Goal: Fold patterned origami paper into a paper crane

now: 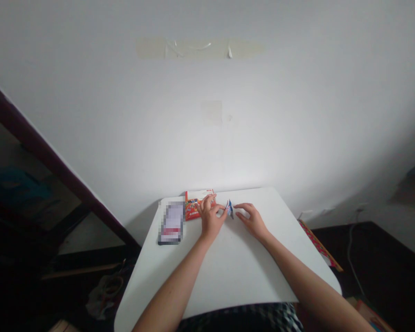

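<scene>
Between the thumb and forefinger of my left hand (211, 220) is a small blue-and-white piece (230, 210), thin like folded card or paper. Its exact kind is too small to make out. My right hand (252, 220) is just to the right of it, thumb and fingers apart, with a narrow gap to the piece. Behind my left hand, a red-and-white printed box or packet (192, 213) lies on the white table (242, 272), partly covered by my fingers. Left of it lies a phone (172, 223), its screen blurred out.
A white wall (249, 143) with old tape marks rises right behind the table's far edge. At the left is a dark-red frame edge (65, 161). A cable (351, 249) hangs at the right, and a plastic bag (102, 295) is on the floor at lower left.
</scene>
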Demonstrator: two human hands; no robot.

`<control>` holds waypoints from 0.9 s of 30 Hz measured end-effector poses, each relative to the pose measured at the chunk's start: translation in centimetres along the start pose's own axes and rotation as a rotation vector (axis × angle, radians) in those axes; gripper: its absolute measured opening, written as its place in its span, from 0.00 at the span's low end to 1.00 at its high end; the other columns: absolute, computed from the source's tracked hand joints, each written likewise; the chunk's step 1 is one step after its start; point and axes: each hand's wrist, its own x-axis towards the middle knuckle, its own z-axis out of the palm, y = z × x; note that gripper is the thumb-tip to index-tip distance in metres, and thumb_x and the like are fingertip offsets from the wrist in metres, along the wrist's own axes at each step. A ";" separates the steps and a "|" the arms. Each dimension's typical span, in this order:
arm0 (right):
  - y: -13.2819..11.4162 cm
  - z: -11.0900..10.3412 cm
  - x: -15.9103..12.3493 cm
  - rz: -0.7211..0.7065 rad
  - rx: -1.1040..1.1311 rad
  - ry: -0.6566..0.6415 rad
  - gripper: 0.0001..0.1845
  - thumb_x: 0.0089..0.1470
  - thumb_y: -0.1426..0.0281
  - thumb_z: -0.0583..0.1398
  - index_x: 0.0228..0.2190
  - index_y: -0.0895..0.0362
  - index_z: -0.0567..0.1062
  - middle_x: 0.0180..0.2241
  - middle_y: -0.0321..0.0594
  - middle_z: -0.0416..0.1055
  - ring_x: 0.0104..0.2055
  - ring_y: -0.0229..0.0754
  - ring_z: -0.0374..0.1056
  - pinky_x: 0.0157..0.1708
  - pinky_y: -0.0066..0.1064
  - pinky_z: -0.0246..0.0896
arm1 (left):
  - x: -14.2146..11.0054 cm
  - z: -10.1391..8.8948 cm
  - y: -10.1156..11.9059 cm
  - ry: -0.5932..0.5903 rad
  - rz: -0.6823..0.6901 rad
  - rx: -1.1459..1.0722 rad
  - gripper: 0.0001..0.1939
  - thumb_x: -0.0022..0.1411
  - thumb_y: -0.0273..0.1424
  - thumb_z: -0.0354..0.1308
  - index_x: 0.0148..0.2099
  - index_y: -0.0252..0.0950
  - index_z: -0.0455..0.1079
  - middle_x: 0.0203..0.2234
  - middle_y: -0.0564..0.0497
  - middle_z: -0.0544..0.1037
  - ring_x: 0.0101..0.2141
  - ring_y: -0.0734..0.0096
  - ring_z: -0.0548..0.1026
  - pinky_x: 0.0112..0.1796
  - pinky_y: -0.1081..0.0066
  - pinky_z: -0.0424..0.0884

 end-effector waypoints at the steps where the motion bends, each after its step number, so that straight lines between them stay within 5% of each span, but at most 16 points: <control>1: 0.1 0.0 0.0 -0.007 0.001 0.006 0.13 0.60 0.64 0.62 0.46 0.49 0.81 0.47 0.42 0.79 0.53 0.50 0.71 0.58 0.46 0.63 | 0.0 0.1 0.0 -0.008 0.004 -0.002 0.04 0.61 0.35 0.68 0.32 0.45 0.80 0.61 0.49 0.72 0.65 0.50 0.62 0.68 0.39 0.42; 12: 1.2 0.3 0.1 -0.035 -0.019 -0.003 0.10 0.59 0.66 0.63 0.42 0.47 0.83 0.43 0.40 0.81 0.49 0.50 0.73 0.55 0.46 0.65 | -0.5 1.5 -0.8 -0.189 0.067 -0.068 0.01 0.58 0.34 0.71 0.33 0.46 0.82 0.61 0.50 0.73 0.64 0.48 0.61 0.65 0.36 0.52; 27: 1.7 0.6 -0.1 0.103 0.024 0.020 0.10 0.55 0.64 0.66 0.40 0.48 0.84 0.50 0.46 0.75 0.61 0.54 0.68 0.63 0.49 0.61 | -0.2 1.8 -0.9 -0.205 0.017 -0.152 0.06 0.55 0.32 0.73 0.37 0.48 0.84 0.59 0.49 0.74 0.63 0.50 0.64 0.65 0.37 0.56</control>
